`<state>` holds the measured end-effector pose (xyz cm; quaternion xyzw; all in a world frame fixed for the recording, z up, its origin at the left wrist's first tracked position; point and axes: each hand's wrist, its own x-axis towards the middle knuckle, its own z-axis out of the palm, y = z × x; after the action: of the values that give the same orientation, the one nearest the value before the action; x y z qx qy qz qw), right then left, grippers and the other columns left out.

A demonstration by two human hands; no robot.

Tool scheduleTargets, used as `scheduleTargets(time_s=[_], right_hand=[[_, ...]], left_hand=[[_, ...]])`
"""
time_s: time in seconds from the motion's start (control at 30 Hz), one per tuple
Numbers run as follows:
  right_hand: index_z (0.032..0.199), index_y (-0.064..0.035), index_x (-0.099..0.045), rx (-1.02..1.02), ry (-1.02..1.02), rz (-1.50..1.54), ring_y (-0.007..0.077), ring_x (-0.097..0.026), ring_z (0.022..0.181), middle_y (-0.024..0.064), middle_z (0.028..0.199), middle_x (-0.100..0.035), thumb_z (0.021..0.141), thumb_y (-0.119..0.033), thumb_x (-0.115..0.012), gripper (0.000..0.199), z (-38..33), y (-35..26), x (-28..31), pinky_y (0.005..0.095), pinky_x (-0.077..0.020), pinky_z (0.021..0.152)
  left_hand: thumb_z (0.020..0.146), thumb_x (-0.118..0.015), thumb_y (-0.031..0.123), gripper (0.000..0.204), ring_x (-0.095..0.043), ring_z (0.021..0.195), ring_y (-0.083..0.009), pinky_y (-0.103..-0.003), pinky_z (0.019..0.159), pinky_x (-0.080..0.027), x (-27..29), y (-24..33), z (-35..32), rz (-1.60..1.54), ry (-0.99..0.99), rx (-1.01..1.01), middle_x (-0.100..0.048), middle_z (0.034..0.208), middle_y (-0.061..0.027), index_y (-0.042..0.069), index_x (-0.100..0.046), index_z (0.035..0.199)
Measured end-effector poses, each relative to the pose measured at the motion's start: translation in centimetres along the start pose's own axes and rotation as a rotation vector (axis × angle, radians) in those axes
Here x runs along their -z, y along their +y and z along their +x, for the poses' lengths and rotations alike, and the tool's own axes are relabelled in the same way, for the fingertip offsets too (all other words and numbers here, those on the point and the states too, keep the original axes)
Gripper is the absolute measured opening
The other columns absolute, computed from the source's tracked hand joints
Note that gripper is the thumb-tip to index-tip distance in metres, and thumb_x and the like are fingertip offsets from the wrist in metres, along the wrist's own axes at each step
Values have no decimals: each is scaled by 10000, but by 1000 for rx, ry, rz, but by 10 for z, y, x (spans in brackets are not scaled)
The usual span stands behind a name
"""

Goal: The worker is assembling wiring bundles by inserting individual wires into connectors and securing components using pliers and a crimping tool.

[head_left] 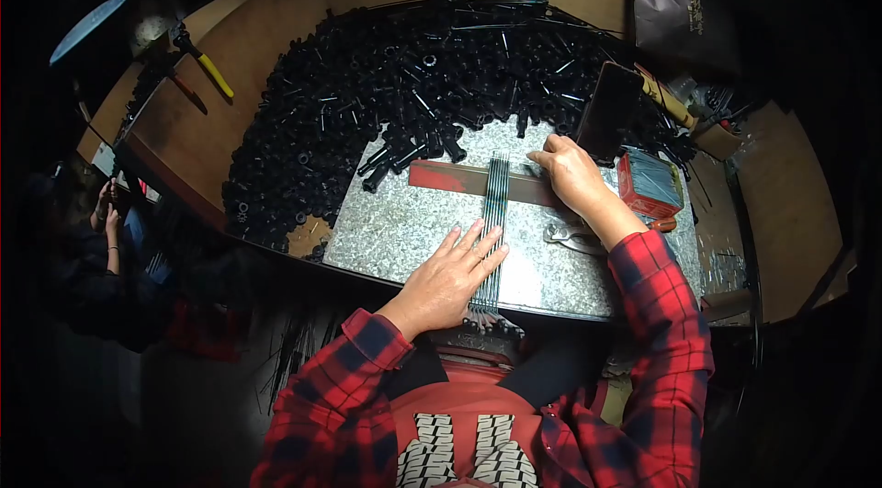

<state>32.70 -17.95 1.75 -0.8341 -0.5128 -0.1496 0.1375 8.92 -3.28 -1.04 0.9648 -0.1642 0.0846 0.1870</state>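
My left hand [443, 280] lies with outstretched fingers on a row of thin dark metal rods [497, 198]. The rods run side by side across a speckled stone slab [367, 229], their near ends reaching past its front edge. Under or against them lies a flat metal bar [448, 176] with a reddish left end. Beyond the bar's right part, my right hand [574, 177] is closed in a pinch; whatever its fingertips hold is too small to make out. Pliers [571, 237] rest on the slab just below my right wrist, partly covered by my forearm.
A large heap of black tubular parts [367, 84] surrounds the slab's far and left sides. To the right are a red box of thin pieces [650, 198] and a dark upright panel [610, 109]. A yellow-handled tool [216, 74] hangs at left. Another person's hands [110, 221] show far left.
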Motion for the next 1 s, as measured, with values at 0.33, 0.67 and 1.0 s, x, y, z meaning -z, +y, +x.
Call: scheduleTargets(time_s=[0.33,0.67,1.0], right_hand=[[998,-94,-701,-14,-16,23,252,-583,887,98,851,-568,774,-59,-529,284,1,1,-2,344,-490,781],[985,-89,-696,13,14,24,251,-569,877,97,840,-558,774,-79,-530,268,2,2,-4,348,-486,765],[1026,-39,-652,103,41,45,282,-564,879,133,896,-548,750,10,-516,312,7,-11,0,362,-483,781]], left_hand=[[627,-792,385,907,-266,1355,-373,-485,1101,-240,0,-1,-1,26,36,-19,-318,1441,-193,45,-387,1364],[601,-814,341,926,-261,1360,-368,-484,1099,-249,2,2,1,33,28,-18,-319,1442,-189,50,-383,1367],[591,-818,313,934,-264,1360,-364,-481,1100,-249,2,1,0,33,9,-3,-313,1448,-182,55,-378,1373]])
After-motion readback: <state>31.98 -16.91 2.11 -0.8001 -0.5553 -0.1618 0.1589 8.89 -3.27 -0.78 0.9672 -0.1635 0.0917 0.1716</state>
